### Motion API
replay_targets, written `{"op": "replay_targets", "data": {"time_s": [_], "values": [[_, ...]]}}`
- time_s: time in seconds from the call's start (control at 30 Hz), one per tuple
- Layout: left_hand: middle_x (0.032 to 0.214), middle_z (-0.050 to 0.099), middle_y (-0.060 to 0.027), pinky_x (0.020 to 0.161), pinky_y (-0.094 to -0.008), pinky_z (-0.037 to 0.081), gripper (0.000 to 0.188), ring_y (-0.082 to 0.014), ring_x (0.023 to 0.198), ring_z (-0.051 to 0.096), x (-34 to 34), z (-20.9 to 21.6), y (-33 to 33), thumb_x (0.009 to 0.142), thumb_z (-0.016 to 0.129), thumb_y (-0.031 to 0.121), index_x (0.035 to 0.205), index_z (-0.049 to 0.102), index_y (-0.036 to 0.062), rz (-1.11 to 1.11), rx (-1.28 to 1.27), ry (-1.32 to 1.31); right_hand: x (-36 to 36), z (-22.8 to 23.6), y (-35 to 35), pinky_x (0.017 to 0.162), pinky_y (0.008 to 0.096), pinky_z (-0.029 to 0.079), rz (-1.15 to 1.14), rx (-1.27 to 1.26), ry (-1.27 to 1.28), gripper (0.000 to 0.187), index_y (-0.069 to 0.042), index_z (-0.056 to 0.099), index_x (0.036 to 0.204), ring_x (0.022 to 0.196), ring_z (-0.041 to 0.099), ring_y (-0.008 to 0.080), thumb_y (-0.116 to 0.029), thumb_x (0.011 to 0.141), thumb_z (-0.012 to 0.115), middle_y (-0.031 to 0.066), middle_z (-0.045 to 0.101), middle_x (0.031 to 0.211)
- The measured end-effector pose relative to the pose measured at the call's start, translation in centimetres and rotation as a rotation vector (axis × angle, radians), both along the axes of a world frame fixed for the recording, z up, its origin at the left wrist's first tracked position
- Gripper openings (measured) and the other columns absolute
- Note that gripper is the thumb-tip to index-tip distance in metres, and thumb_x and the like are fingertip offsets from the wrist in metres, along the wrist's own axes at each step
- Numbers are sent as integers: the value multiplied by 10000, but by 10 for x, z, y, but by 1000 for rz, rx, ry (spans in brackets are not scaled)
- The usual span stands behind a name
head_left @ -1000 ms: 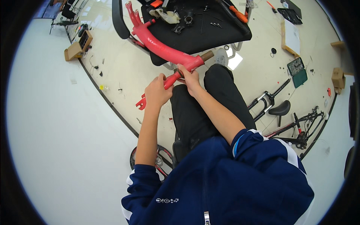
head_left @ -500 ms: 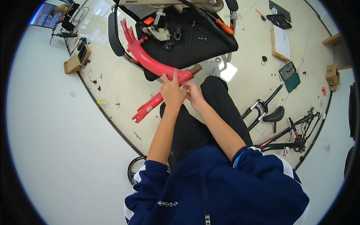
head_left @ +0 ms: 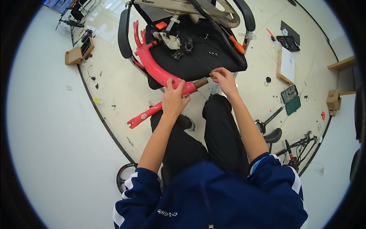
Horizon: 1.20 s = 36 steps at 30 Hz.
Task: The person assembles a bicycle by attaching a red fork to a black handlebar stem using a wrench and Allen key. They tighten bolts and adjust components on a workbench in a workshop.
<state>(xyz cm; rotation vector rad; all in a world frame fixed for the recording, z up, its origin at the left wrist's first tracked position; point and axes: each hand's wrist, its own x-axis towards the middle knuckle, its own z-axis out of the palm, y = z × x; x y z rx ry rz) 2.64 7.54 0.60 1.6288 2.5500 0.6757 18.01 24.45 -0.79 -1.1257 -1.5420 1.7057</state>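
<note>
A small red bicycle frame (head_left: 154,68) leans against the black chair seat (head_left: 179,65), its rear end pointing up and away. A red fork (head_left: 144,115) runs through its front end, and the bare brownish steerer tube (head_left: 201,82) sticks out on the right. My left hand (head_left: 174,100) grips the joint between frame and fork, fingers wrapped over it. Beyond the tube's end, at the seat's front edge, my right hand (head_left: 225,80) is raised with thumb and fingertips pinched together. Whatever is between those fingertips is too small to make out.
On the chair lie an orange-handled screwdriver (head_left: 237,44), a crumpled pale glove or cloth (head_left: 167,40), a ring clamp (head_left: 188,47) and small bolts. A saddle (head_left: 273,136), a black bike frame (head_left: 301,147), an open green case (head_left: 291,100) and a cardboard box (head_left: 81,53) stand around the floor.
My right hand has left the spot beside my left hand and moved right, past the steerer tube. The left hand stays on the joint; the fork's lower end has shifted slightly left.
</note>
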Motion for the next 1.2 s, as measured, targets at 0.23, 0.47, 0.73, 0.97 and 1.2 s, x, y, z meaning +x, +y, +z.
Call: {"op": "replay_targets", "data": {"time_s": [0.23, 0.47, 0.73, 0.97, 1.2], "values": [[1286, 434, -193, 854, -460, 533, 639, -394, 1041, 589, -1, -12, 0, 633, 798, 141, 1241, 601, 125, 25, -8, -109, -104, -4, 59, 888, 447, 520, 99, 678, -276, 500, -54, 576, 1245, 1015, 639, 405, -162, 765, 666, 230, 661, 1048], [1298, 420, -154, 814, -452, 553, 666, -381, 1059, 581, 0, -8, -1, 634, 818, 137, 1255, 578, 157, 54, -42, -139, -145, -7, 105, 940, 435, 500, 531, 1296, -798, 557, -247, 629, 1265, 1197, 537, 312, -51, 752, 722, 122, 461, 1389], [1294, 420, -141, 783, -447, 567, 662, -373, 1060, 583, -1, -6, 0, 629, 818, 136, 1248, 585, 165, 66, -38, -167, -88, 38, 117, 935, 399, 465, 316, 1351, -557, 430, -21, 608, 1143, 1141, 593, 239, -398, 937, 642, 112, 615, 1213], [1289, 425, -141, 779, -449, 571, 640, -372, 1056, 587, -3, -3, 0, 626, 806, 153, 1233, 600, 163, 93, 55, -189, 15, 26, 32, 435, 245, 434, 344, -92, -332, 373, -43, 576, 1020, 547, 565, 100, -414, 992, 547, 59, 672, 786], [1254, 440, -151, 802, -465, 558, 606, -391, 998, 628, 0, -6, 4, 602, 778, 143, 1187, 619, 153, 119, 133, -193, 8, 2, 8, 461, 233, 339, 282, -347, -88, 364, -73, 592, 1040, 546, 460, 82, -432, 1002, 540, 12, 627, 753]]}}
